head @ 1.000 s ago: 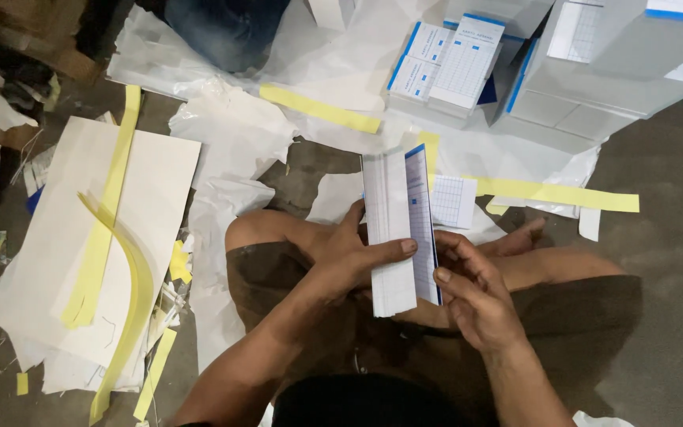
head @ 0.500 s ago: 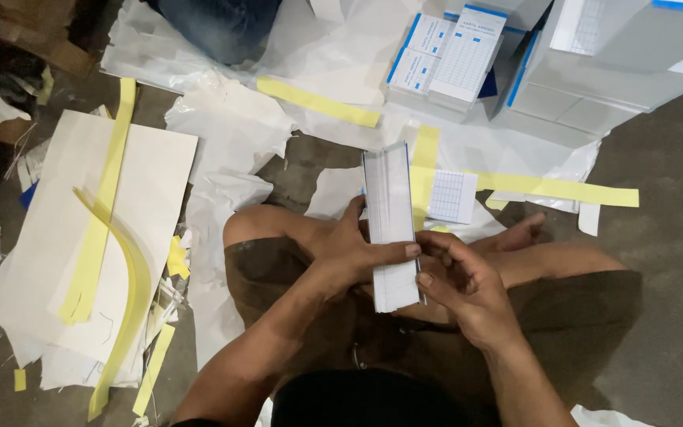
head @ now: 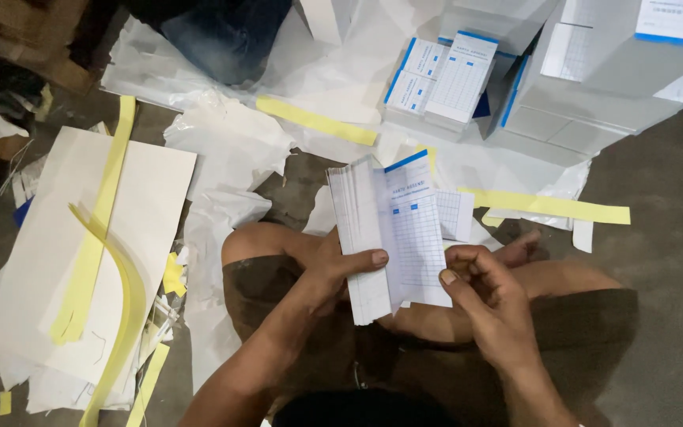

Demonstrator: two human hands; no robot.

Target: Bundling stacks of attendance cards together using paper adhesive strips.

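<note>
White paper floor: sheets and torn wrap cover the floor, with yellow strips lying across a big white board on the left.
Boxes: grey-white cartons stand at the top right, cut off by the frame edge, so their count is unclear.
Bundles on floor: blue-edged card packs sit just beside the cartons.
Card stack: stack of cards is held upright over the person's lap, its front card fanned away from the rest.
Left hand: left hand is clamped on the stack, thumb across the face.
Right hand: right hand pinches the lower edge of the front card, fingers together.
Step, by my read: leafing or counting through the stack, one card peeled off.
Next move calls for: a steady left grip and a clean peel at the edge, so that only one card lifts.
Hard to see: the stack's lower end sits behind the left hand; another person's blue-clad leg is cropped at the top.
</note>
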